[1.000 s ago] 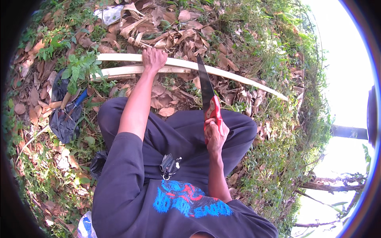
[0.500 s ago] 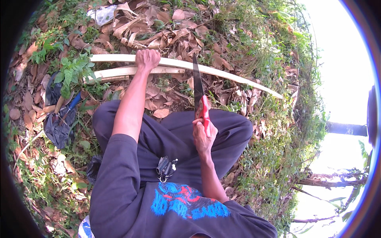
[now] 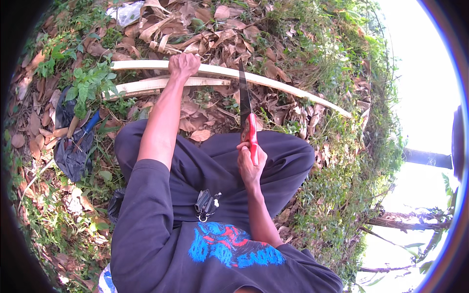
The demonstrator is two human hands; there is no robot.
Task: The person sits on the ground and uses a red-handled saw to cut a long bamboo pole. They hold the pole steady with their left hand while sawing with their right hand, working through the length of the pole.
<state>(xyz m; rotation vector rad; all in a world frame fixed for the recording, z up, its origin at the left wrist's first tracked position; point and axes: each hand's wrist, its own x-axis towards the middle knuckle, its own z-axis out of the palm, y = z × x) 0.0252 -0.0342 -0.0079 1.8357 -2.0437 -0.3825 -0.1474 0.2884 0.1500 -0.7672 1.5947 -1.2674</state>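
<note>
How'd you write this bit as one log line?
left hand: grips long pale wood strip | right hand: holds red-handled saw | blade: crosses that strip in view | nearby: shorter pale wood piece

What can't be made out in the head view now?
Head view, all four:
Left hand: fingertips hidden by its knuckles.
Long strip: stretch under that hand covered; any cut at the saw too small to tell.
Right hand: hides part of the saw's grip.
Blue-and-white item: cut off by lower edge; kind unclear.
</note>
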